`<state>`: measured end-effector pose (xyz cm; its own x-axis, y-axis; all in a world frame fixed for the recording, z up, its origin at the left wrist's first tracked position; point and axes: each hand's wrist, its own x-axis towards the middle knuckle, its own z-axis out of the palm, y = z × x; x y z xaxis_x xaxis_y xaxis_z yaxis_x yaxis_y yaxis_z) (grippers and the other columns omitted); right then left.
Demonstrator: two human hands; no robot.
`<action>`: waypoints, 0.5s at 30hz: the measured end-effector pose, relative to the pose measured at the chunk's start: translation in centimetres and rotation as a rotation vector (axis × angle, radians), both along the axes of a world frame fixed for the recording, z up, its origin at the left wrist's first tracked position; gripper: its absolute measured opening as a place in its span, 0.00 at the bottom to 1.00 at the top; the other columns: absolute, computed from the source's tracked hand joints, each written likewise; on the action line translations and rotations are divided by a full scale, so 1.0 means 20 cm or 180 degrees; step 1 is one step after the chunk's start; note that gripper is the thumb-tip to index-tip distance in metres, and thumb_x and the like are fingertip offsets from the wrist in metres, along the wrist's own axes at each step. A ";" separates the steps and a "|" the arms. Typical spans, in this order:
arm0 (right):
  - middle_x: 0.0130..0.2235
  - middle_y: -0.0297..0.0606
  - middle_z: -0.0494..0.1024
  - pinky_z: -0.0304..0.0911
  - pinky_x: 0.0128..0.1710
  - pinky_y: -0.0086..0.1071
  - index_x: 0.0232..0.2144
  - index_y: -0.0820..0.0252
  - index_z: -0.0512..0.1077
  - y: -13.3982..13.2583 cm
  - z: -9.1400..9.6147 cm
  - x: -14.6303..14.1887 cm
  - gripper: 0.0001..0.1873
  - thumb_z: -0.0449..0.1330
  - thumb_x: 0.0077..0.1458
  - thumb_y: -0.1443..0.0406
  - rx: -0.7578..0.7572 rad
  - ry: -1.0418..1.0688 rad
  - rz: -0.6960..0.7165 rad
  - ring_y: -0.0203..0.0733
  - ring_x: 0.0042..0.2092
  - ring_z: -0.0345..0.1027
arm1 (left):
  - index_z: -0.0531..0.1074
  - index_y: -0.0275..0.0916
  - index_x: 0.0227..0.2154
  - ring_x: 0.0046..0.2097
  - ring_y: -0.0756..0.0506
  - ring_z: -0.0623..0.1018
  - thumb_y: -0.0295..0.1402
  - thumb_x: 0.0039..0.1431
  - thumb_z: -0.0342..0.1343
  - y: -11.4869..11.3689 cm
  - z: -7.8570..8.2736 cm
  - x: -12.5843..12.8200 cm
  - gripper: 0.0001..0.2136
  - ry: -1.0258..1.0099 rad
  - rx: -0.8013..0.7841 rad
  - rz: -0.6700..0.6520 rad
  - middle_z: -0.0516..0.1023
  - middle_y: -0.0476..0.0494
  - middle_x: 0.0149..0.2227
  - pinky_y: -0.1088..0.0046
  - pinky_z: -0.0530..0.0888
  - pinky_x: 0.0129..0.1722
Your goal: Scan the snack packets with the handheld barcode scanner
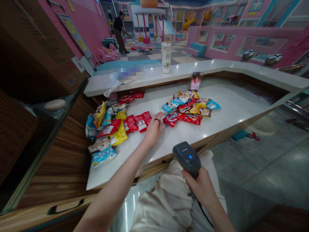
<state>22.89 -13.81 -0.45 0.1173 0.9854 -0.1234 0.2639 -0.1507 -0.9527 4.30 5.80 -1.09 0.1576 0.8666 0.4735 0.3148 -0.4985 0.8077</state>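
My right hand (201, 187) is closed round the grip of a black barcode scanner (187, 158) with a blue light, held over my lap in front of the counter edge. My left hand (153, 129) reaches over the white counter (231, 106), fingers curled down, a ring on one, touching a red snack packet (142, 121) at the right end of the left pile. Whether it grips the packet I cannot make out. A second pile of snack packets (190, 108) lies further right, red ones at its front.
The left pile (106, 132) holds yellow, blue and red packets. A white bottle (166, 55) stands on the raised ledge. A wooden cabinet (36, 48) rises at left. Far back, a person (119, 30) mops a play-area floor. A teal shoe (243, 136) lies on the floor.
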 end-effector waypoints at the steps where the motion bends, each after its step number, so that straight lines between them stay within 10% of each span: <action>1: 0.14 0.28 0.67 0.59 0.17 0.28 0.20 0.56 0.67 0.00 0.00 0.00 0.12 0.62 0.51 0.59 -0.0003 0.0013 0.0013 0.38 0.16 0.63 | 0.71 0.40 0.55 0.67 0.40 0.63 0.24 0.59 0.51 0.02 0.01 -0.07 0.21 0.0016 -0.0033 0.0227 0.68 0.37 0.62 0.59 0.51 0.69; 7: 0.14 0.27 0.66 0.59 0.17 0.28 0.21 0.56 0.68 0.00 0.00 -0.01 0.11 0.61 0.51 0.59 0.0041 -0.0031 0.0081 0.37 0.16 0.63 | 0.70 0.30 0.55 0.67 0.32 0.63 0.24 0.48 0.57 0.22 0.09 -0.38 0.28 0.1392 -0.0951 0.1038 0.71 0.26 0.60 0.57 0.55 0.67; 15: 0.16 0.28 0.68 0.60 0.17 0.27 0.23 0.57 0.69 -0.01 0.01 -0.01 0.09 0.61 0.52 0.60 0.0033 -0.0078 0.0095 0.37 0.17 0.64 | 0.70 0.32 0.56 0.55 0.30 0.76 0.39 0.45 0.65 0.28 0.14 -0.43 0.33 0.2654 -0.1384 0.0964 0.76 0.23 0.53 0.63 0.71 0.52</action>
<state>22.59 -14.05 -0.21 0.0908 0.9897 -0.1106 0.2915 -0.1326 -0.9473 -4.35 11.46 1.69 0.0389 0.9976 -0.0576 0.9317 -0.0153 0.3629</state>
